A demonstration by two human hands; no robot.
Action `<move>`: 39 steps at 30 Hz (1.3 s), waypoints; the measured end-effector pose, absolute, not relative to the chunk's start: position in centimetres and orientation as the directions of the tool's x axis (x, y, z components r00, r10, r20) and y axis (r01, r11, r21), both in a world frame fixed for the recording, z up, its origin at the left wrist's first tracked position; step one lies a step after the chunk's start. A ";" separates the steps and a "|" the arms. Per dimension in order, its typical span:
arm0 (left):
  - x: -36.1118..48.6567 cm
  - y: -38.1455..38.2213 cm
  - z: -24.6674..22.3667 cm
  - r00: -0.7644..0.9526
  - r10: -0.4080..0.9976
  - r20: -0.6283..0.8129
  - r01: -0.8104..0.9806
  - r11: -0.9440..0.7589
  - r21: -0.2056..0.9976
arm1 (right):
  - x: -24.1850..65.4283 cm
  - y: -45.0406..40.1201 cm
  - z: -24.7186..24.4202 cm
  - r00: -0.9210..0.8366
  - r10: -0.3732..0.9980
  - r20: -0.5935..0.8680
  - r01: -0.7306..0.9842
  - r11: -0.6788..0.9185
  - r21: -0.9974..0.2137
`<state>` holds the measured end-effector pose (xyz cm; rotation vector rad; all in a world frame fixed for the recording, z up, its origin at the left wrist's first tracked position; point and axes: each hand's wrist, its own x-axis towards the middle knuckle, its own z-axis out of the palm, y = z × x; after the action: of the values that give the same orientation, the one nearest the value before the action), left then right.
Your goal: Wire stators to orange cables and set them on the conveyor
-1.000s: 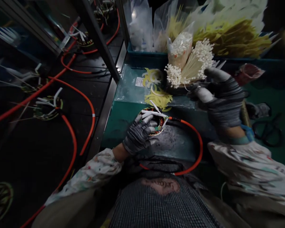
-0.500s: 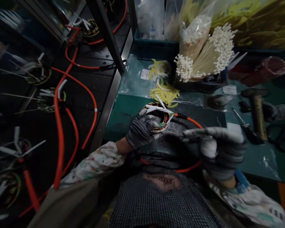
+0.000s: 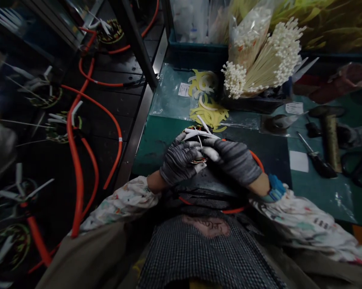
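Observation:
A wound motor stator (image 3: 199, 161), a ring of copper and coloured wires, is held in front of me above the work surface. My left hand (image 3: 181, 158), in a grey glove with white fingertips, is closed around its left side. White sleeves (image 3: 193, 134) stick out over the top of the ring. My right hand (image 3: 233, 158), gloved alike, is closed with its fingertips at the ring's right side. A thin white strip, like a cable tie (image 3: 200, 141), runs down to those fingertips; its ends are hidden. An orange cable (image 3: 257, 159) passes behind the right hand.
Yellow curved strips (image 3: 211, 114) lie on a plastic bag. Behind stands a bundle of cream, white-headed ties (image 3: 268, 64). A screwdriver (image 3: 319, 162) and hammer (image 3: 331, 140) lie right. More stators (image 3: 62, 126) with orange cables sit left, beyond a metal post (image 3: 135, 44).
My right hand has swept left from beside the tools to the stator, and its fingers now close there. My left hand keeps its hold on the ring.

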<state>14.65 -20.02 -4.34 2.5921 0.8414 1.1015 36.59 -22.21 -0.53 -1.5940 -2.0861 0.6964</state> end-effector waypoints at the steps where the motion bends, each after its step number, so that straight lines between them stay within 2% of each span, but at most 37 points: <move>1: 14.7 -20.0 -4.3 0.550 0.575 0.606 0.424 -0.817 0.390 | 36.5 -21.4 -0.2 -0.275 0.961 -0.024 0.780 0.209 -0.589; 3: 14.8 -19.9 -4.4 0.538 0.571 0.620 0.422 -0.820 0.388 | 36.2 -20.3 0.3 -0.303 0.949 -0.084 0.790 0.201 -0.578; 5: 14.7 -19.9 -4.7 0.534 0.575 0.620 0.425 -0.816 0.391 | 35.9 -20.0 0.5 -0.276 0.959 -0.070 0.736 0.164 -0.656; 9: 14.5 -19.9 -5.0 0.555 0.594 0.582 0.421 -0.805 0.418 | 36.0 -20.3 0.7 -0.183 0.983 -0.018 0.417 0.061 -0.907; 12: 14.5 -20.0 -4.8 0.563 0.582 0.587 0.418 -0.813 0.405 | 36.8 -20.4 1.3 -0.329 0.943 -0.047 0.256 0.041 -0.966; 14: 14.4 -19.9 -4.7 0.564 0.574 0.594 0.403 -0.819 0.409 | 37.2 -20.4 1.3 -0.372 0.927 -0.046 0.255 0.054 -0.965; 19: 14.2 -19.8 -4.7 0.591 0.603 0.535 0.374 -0.793 0.481 | 37.5 -21.0 0.3 -0.240 0.971 0.001 0.296 0.074 -0.952; 21: 14.2 -19.8 -4.7 0.606 0.619 0.499 0.395 -0.779 0.487 | 37.4 -21.2 0.1 -0.237 0.971 0.002 0.296 0.074 -0.952; 24: 14.2 -19.8 -4.7 0.602 0.618 0.505 0.415 -0.783 0.464 | 37.5 -21.3 0.0 -0.297 0.954 0.048 0.283 0.136 -0.950; 28: 14.5 -19.8 -4.8 0.569 0.594 0.569 0.398 -0.804 0.441 | 38.2 -21.8 -0.8 -0.522 0.831 0.193 0.275 0.378 -0.884; 29: 14.5 -19.8 -4.9 0.562 0.587 0.583 0.400 -0.810 0.429 | 38.4 -22.1 -1.2 -0.531 0.827 0.184 0.308 0.390 -0.868; 33: 14.6 -19.6 -5.1 0.552 0.555 0.623 0.388 -0.832 0.397 | 39.0 -23.5 -2.0 -0.403 0.912 0.080 0.434 0.268 -0.860; 37: 14.8 -19.4 -5.1 0.559 0.562 0.610 0.391 -0.827 0.404 | 38.0 -24.1 -0.7 -0.612 0.770 0.184 0.411 0.507 -0.758; 39: 14.9 -19.3 -5.0 0.540 0.534 0.650 0.375 -0.844 0.383 | 36.7 -23.4 0.1 -0.583 0.800 0.142 0.474 0.477 -0.740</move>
<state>14.90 -19.34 -5.00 2.5787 0.7711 1.1905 36.72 -23.43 0.09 -1.0562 -2.2519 0.9148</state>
